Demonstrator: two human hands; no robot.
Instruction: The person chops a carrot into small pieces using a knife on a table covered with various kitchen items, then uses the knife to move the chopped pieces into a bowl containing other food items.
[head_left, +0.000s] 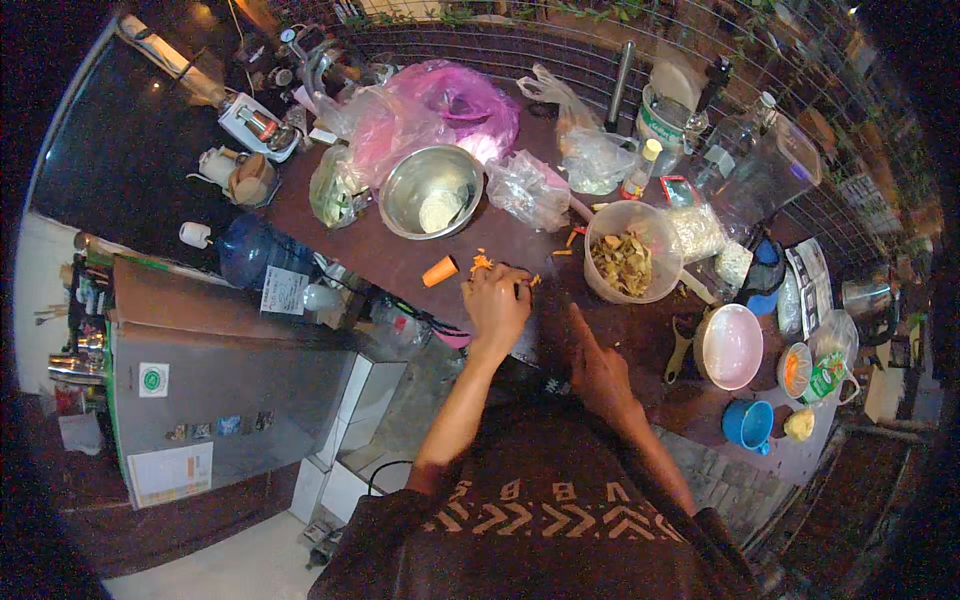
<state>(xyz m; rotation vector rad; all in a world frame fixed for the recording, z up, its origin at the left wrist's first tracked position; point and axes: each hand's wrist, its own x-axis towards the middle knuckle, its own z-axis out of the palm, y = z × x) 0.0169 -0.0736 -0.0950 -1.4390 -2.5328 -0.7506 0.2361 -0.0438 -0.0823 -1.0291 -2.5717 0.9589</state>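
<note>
My left hand is over the table near its front edge, fingers curled down among small shredded carrot pieces; what lies beneath the fingers is hidden. A cut carrot piece rests to its left. To the right, my right hand has its index finger stretched forward and the other fingers bent; the dark, blurred area beside it does not show whether it holds something. A steel bowl with pale powder or grain stands beyond my left hand. A clear plastic tub of brownish slices or peels stands beyond my right hand.
Plastic bags lie along the back of the dark table. At right are a pink bowl, a peeler-like tool, a blue cup, a small orange-filled container and a yellowish lump. A large blue bottle stands at left.
</note>
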